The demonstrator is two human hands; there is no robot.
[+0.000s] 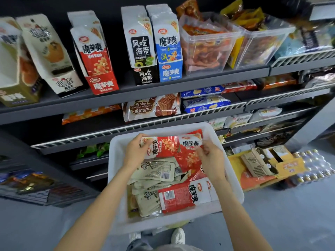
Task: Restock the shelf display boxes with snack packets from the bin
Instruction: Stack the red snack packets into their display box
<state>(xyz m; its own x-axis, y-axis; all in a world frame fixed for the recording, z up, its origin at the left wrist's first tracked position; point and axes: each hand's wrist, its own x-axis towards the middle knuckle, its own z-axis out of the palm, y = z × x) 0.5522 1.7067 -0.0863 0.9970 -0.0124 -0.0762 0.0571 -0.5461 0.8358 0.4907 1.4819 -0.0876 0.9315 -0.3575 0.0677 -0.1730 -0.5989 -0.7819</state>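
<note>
A white plastic bin [116, 147] sits low in front of me, filled with red-and-white snack packets [178, 194] and beige packets [155, 173]. My left hand [136, 151] pinches the left end of a bunch of red packets [168, 146] at the far side of the bin. My right hand [211, 158] grips the right end of the same bunch. On the top shelf stand tall display boxes: a red one [98, 69], a black one [143, 51], a blue one [168, 53] and a white one [54, 66].
Two clear tubs [204, 49] of snacks stand right of the display boxes. Wafer and biscuit packs [152, 107] lie on the shelf below, behind a white wire rail. Cardboard cartons [261, 165] and a wrapped bottle pack [313, 165] sit on the floor at right. My shoe [178, 236] shows below the bin.
</note>
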